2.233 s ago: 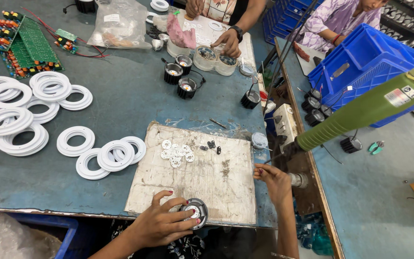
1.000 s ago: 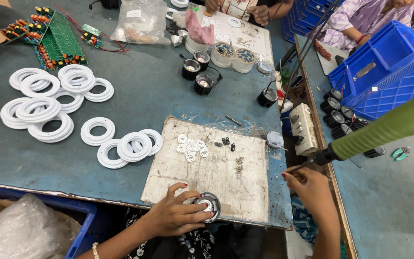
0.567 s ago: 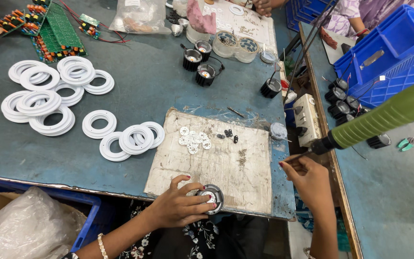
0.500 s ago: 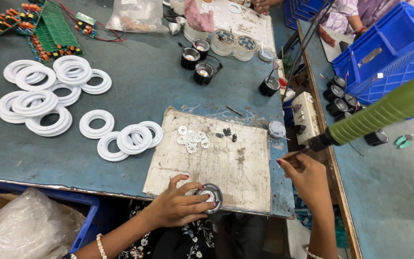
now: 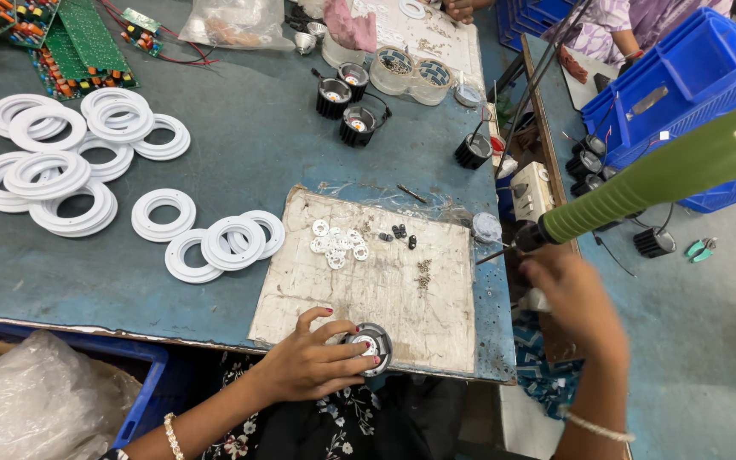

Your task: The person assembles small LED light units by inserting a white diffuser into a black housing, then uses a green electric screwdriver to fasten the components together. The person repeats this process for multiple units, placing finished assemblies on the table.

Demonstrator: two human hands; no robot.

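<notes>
Fingers of the left hand (image 5: 304, 365) are closed around a round lamp housing (image 5: 369, 347) at the near edge of the board (image 5: 385, 298) on the worktop (image 5: 240, 153); the right hand (image 5: 574, 300) is blurred just below the green screwdriver (image 5: 658, 175), its grip unclear.

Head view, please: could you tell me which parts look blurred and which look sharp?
Head view: the right hand is smeared by motion; the green power screwdriver looks soft; the left hand, round lamp housing and white rings are sharp; lighting is even.
</notes>
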